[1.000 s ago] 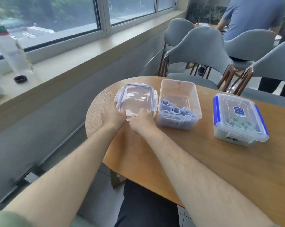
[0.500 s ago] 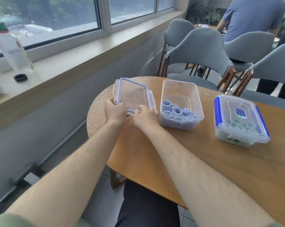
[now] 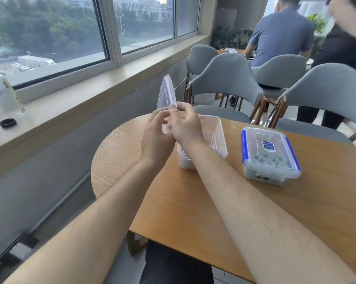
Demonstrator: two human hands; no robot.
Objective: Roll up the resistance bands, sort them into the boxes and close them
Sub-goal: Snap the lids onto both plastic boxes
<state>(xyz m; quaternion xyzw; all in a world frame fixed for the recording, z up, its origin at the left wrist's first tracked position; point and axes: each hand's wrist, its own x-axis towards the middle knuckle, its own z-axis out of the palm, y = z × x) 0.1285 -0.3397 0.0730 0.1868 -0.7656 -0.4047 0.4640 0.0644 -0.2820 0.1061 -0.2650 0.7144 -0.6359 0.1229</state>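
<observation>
Around: four grey chairs (image 3: 226, 78) beyond the worktop's (image 3: 193, 201) far edge; a bottle (image 3: 3, 95) on the sill.
Blocking: right hand (image 3: 186, 126) hides much of the open box (image 3: 216, 132).
Count: two boxes, one loose lid (image 3: 166, 93).
Lid: clear, upright, above the worktop's left end.
Grip: left hand (image 3: 155, 136) and right hand pinch the lid's lower end.
Closed box (image 3: 269, 152): blue clasps, green bands (image 3: 265, 157) inside.

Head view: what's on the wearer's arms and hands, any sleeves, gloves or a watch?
The left hand and right hand are bare: no gloves, rings or watch visible. The left forearm and right forearm are uncovered as far as the frame shows.
</observation>
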